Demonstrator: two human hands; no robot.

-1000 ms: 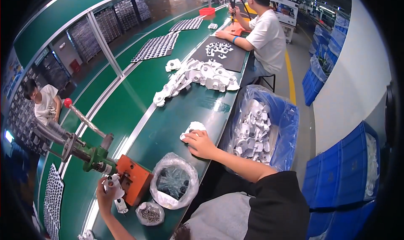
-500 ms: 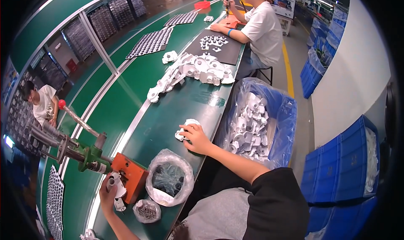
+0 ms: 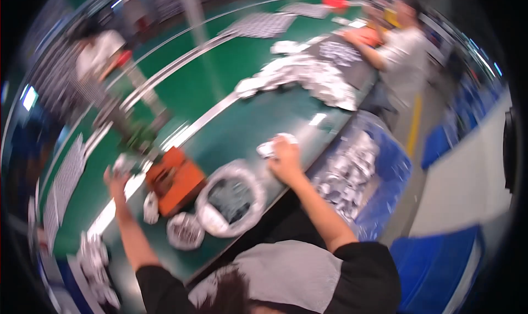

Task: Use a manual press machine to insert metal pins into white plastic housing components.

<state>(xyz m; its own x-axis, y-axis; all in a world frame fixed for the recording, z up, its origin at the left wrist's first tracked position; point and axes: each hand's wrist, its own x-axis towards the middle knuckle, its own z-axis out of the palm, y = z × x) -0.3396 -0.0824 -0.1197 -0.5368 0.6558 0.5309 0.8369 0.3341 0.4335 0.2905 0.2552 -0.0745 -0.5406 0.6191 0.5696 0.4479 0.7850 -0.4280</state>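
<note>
My left hand (image 3: 115, 183) holds a white plastic part (image 3: 126, 163) beside the green hand press (image 3: 140, 140), just off its orange block (image 3: 175, 181). The picture is smeared, so the fingers' exact grip is not sharp. Farther right on the green bench, my right hand (image 3: 286, 161) is closed over another white plastic piece (image 3: 267, 150), which shows past the fingers. A smaller white part (image 3: 150, 207) lies next to the orange block. Near the bench edge are a bag-lined tub (image 3: 257, 195) with dark pieces and a small bag of metal pins (image 3: 186, 231).
A heap of white parts (image 3: 302, 74) lies farther along the bench. A blue plastic-lined crate (image 3: 397, 176) of white parts stands right of the bench. More white parts (image 3: 94, 261) sit at the lower left. One co-worker (image 3: 407, 50) sits at the far right, another (image 3: 102, 55) across the line.
The view has turned and blurred. My left hand has drawn the white part away from the press's orange block. My right hand has closed around the piece it was resting on.
</note>
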